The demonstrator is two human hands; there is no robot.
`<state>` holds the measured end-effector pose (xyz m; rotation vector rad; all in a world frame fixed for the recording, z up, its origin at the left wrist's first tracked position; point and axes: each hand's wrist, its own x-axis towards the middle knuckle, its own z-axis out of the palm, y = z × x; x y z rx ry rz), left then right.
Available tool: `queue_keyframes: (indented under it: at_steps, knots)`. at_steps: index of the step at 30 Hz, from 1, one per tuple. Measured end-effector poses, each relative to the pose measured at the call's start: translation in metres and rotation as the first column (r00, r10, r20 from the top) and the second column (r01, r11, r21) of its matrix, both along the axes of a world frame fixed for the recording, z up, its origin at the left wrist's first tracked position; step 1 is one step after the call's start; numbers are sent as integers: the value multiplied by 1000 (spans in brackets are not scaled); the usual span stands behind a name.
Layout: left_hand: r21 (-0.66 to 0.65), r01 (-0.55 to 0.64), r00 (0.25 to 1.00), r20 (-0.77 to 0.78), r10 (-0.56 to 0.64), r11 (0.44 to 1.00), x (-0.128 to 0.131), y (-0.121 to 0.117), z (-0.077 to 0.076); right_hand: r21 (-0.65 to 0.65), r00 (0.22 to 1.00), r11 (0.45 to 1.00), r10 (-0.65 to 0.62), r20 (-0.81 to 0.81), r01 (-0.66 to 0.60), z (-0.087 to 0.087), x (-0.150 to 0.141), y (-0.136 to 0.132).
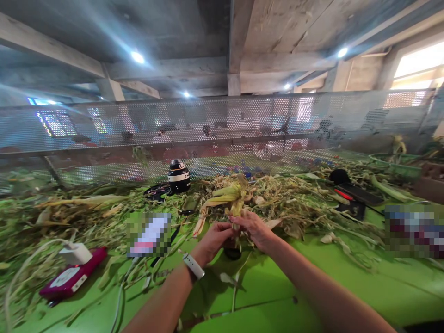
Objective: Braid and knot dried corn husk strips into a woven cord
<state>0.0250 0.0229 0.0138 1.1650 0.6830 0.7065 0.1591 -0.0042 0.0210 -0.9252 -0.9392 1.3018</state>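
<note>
My left hand [214, 238] and my right hand [255, 227] meet over the green table [277, 296], both closed round the lower end of a corn ear in its yellow-green husk [229, 194]. The ear points up and away from me, with dry husk leaves hanging off its left side. A white band sits on my left wrist. A small dark round object lies on the table just under my hands.
Dry corn husks [294, 194] pile across the table's far half. A black and white bottle [178, 175] stands behind them, before a perforated metal screen [222, 125]. A magenta power bank with a white charger [71, 273] lies left. Dark tools [354, 196] lie right.
</note>
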Motion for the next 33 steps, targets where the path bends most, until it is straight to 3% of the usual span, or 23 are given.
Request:
queue_keyframes:
  at_steps: [6,9,13,17,25,33]
  knots:
    - [-80,114,975,202,-95,990,2,4,-6,-96,994,991,87,-59,-92,-2,3,5]
    - [-163,188,964,222,-150,969,1,3,-7,-63,996,998,22,-85,-28,-1,5,6]
    - [-247,153,971,218,-99,957,-3,3,-6,22,992,998,-62,-111,65,-1,6,8]
    - [-287,130,977,198,-74,949,-5,6,-5,52,995,998,-28,-93,33,-1,5,9]
    - [-198,197,973,156,-168,960,-3,0,0,109,972,990,111,-206,-90,9,4,2]
    - [-183,248,962,163,-220,951,-3,1,2,155,954,985,122,-275,-81,11,14,5]
